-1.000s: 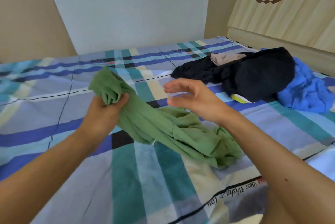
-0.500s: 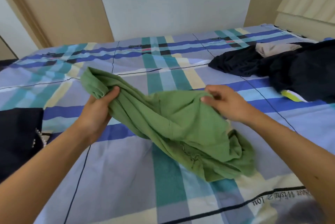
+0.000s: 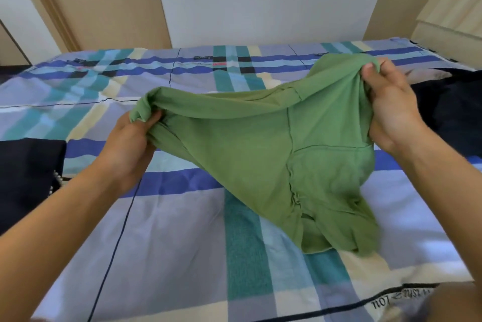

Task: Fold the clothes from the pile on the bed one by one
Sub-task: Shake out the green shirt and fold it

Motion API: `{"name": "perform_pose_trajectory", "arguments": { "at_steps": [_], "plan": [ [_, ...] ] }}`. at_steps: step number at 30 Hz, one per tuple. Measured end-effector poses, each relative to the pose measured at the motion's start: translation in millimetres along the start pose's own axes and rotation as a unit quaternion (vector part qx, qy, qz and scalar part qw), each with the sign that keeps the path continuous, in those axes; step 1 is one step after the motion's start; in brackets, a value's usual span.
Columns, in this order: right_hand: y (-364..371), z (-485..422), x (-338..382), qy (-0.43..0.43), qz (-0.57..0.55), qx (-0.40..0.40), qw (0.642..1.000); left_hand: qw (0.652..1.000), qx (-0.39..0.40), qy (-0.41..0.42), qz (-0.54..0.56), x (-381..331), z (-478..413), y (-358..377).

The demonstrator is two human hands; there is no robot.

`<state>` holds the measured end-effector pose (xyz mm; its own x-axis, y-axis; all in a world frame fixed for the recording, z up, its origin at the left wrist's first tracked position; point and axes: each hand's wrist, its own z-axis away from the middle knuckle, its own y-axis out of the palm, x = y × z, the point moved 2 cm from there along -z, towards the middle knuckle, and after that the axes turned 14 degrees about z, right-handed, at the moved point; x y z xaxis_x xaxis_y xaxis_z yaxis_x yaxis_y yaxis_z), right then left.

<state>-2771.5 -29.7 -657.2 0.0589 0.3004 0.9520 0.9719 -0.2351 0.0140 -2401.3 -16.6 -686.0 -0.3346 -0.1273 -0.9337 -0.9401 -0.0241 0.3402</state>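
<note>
Both grips are closed on fabric: the left hand (image 3: 127, 139) bunches one end of the green garment (image 3: 273, 149) in a fist, the right hand (image 3: 391, 107) pinches the opposite edge with thumb on top and fingers curled behind. The hands sit well apart and raised, so the cloth hangs stretched between them with seams showing and its lower part draping down onto the bed (image 3: 156, 243), probably to find the garment's shape before laying it flat for folding. To the right, the dark clothes pile (image 3: 451, 110) lies on the bed just behind the right hand; another dark item (image 3: 28, 173) lies at the left edge. Versus half a second ago: the right hand has moved up and outward from the garment's middle to its edge, the left has drawn in lower, and the crumpled cloth is now opened out.
</note>
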Motion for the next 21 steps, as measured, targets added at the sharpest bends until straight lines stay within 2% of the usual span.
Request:
{"name": "perform_pose_trajectory", "arguments": {
  "at_steps": [3,5,6,7,8,9,10,11,12,13,14,15,17,19,20,21],
  "plan": [
    [6,3,16,-0.022,-0.044,0.122,0.991,0.994,0.059,-0.029,0.091,-6,3,1],
    [0,6,22,-0.005,0.016,0.224,0.975,0.984,0.168,-0.041,0.034,-10,9,3],
    [-5,8,19,0.008,0.113,0.286,0.952,0.970,0.233,-0.045,-0.046,-10,15,5],
    [-11,11,12,0.028,0.238,0.353,0.905,0.941,0.303,-0.052,-0.140,-8,21,9],
    [-17,15,0,0.064,0.349,0.415,0.838,0.898,0.369,-0.070,-0.227,-3,28,12],
    [-24,19,-12,0.112,0.429,0.460,0.769,0.846,0.431,-0.098,-0.298,3,36,16],
    [-30,23,-22,0.155,0.480,0.480,0.718,0.791,0.478,-0.134,-0.357,10,42,19],
    [-34,26,-27,0.180,0.515,0.487,0.682,0.744,0.502,-0.173,-0.406,15,48,21],
    [-35,28,-31,0.192,0.534,0.482,0.667,0.705,0.508,-0.218,-0.443,17,53,25],
    [-36,28,-31,0.197,0.551,0.466,0.664,0.681,0.512,-0.258,-0.455,18,59,29],
    [-36,27,-31,0.194,0.566,0.438,0.671,0.673,0.512,-0.285,-0.451,18,62,33],
    [-36,25,-31,0.185,0.582,0.396,0.685,0.682,0.503,-0.295,-0.441,19,64,37],
    [-30,23,-32,0.165,0.584,0.295,0.738,0.733,0.453,-0.269,-0.431,25,62,43],
    [-12,28,-32,0.134,0.546,0.189,0.805,0.782,0.380,-0.199,-0.453,38,57,44],
    [-1,32,-33,0.115,0.552,0.156,0.811,0.794,0.345,-0.153,-0.476,46,55,45],
    [10,38,-36,0.106,0.580,0.153,0.793,0.800,0.314,-0.101,-0.502,54,54,46]
  ]
}}
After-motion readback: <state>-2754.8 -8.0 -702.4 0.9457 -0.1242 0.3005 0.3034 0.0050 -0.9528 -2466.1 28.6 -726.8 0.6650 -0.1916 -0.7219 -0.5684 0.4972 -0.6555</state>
